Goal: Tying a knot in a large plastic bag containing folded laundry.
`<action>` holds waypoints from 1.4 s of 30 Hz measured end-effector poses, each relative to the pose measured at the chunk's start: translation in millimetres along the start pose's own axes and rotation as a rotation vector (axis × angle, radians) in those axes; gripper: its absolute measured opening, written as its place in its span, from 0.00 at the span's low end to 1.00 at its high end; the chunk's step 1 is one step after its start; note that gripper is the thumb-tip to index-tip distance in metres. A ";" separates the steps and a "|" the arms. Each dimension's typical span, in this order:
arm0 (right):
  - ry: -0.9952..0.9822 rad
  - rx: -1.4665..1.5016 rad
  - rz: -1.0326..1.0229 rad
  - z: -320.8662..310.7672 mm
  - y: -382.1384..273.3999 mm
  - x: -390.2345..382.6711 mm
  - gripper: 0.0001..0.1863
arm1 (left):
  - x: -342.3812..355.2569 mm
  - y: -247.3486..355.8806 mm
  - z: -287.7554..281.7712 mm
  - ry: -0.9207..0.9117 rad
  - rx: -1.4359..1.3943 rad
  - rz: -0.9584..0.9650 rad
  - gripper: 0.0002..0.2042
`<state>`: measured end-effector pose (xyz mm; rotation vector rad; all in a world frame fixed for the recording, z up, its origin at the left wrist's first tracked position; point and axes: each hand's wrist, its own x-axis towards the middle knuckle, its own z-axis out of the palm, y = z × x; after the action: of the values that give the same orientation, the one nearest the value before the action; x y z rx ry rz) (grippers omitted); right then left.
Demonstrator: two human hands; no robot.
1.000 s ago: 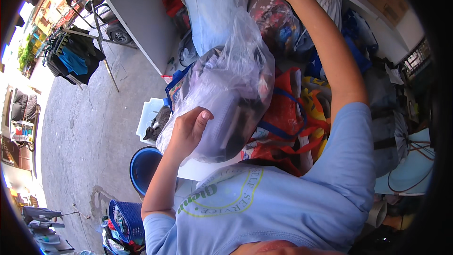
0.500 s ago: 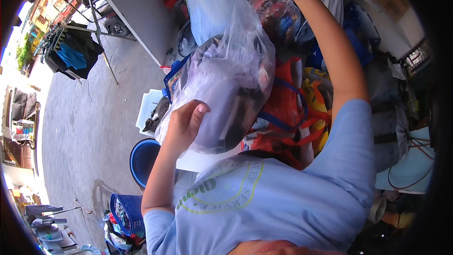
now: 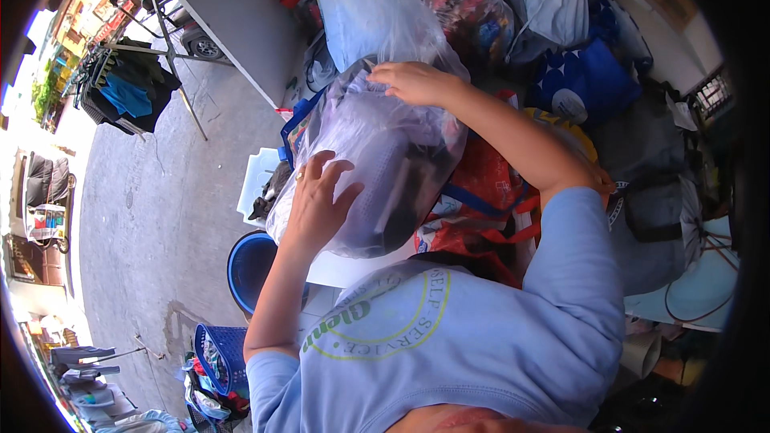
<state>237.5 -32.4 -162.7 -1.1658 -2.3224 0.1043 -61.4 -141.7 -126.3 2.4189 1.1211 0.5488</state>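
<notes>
A clear plastic bag (image 3: 385,176) stuffed with folded lilac and dark cloth lies in front of me on a white surface. Against the bag's left side rests my left hand (image 3: 323,202), its fingers spread and slightly bent. My right hand (image 3: 413,82) reaches across the bag's upper part, fingers stretched out and touching or just over the loose plastic; exact contact is hard to tell. Right behind the bag stands a pale blue and white bag (image 3: 365,12). A red shopping bag (image 3: 489,176) with blue handles sits to its right.
Several filled bags crowd the back and right, among them a blue bag (image 3: 585,84) and a grey bag (image 3: 642,184). On the left are a round dark bin (image 3: 250,269), a blue laundry basket (image 3: 218,357), a white tray (image 3: 255,180) and hanging clothes (image 3: 128,92).
My right hand has come down from the far top edge to the bag's upper part. My left hand's fingers have spread apart on the plastic.
</notes>
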 end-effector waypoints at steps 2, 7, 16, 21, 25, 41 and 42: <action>-0.110 -0.045 0.111 2.8 15.0 -0.9 0.09 | -2.9 -0.4 3.1 -0.020 0.043 0.009 0.14; 0.024 -0.044 0.060 -25.6 25.1 12.5 0.07 | -5.1 -19.3 4.0 -0.124 0.045 -0.062 0.16; 0.031 0.312 0.293 -90.9 -20.3 22.9 0.08 | 58.2 -2.1 -6.9 0.189 0.000 0.011 0.23; 0.261 0.050 -0.117 -101.7 -25.4 28.2 0.06 | 102.1 -3.0 -7.9 0.127 -0.284 -0.080 0.17; 0.381 -0.037 -0.011 -114.7 -27.2 23.1 0.04 | 108.9 -3.6 -37.5 0.366 -0.175 0.068 0.07; 0.348 0.126 0.158 -136.7 -39.1 17.0 0.03 | 100.7 6.6 -65.2 0.325 -0.132 0.118 0.07; 0.350 0.123 0.160 -135.7 -36.0 15.4 0.03 | 100.6 7.7 -65.3 0.340 -0.141 0.126 0.07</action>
<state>271.0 -65.3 -29.5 -1.1995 -1.8920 0.0908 -29.9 -54.2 -50.1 2.3392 1.0214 1.0751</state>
